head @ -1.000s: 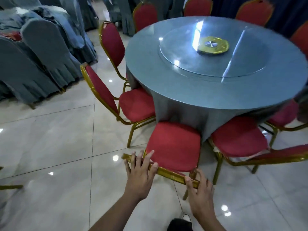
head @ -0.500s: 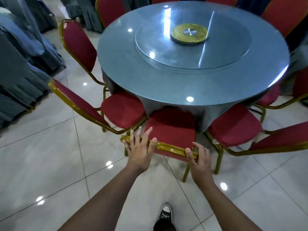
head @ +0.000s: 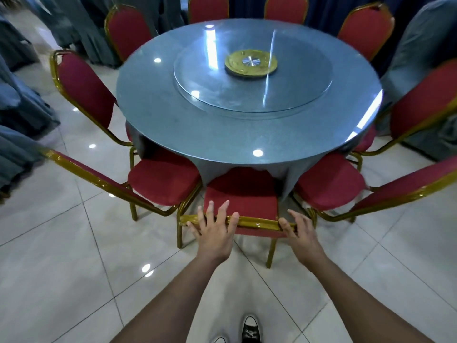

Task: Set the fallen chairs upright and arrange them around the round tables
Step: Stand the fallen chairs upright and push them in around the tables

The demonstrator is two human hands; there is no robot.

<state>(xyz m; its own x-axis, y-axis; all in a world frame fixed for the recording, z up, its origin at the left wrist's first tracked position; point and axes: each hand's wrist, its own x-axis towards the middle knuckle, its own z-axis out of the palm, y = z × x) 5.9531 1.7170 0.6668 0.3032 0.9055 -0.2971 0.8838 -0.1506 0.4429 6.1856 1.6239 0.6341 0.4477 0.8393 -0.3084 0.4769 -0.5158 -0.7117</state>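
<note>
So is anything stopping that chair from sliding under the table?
Nothing visible blocks it. The chair already has its seat front under the tablecloth, between two neighbouring chairs, with the left hand and right hand on its backrest.

Neighbour chairs flank middle chair closely; tiled floor behind open.

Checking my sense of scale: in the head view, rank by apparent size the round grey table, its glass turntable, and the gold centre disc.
1. Round grey table
2. Glass turntable
3. Gold centre disc
</note>
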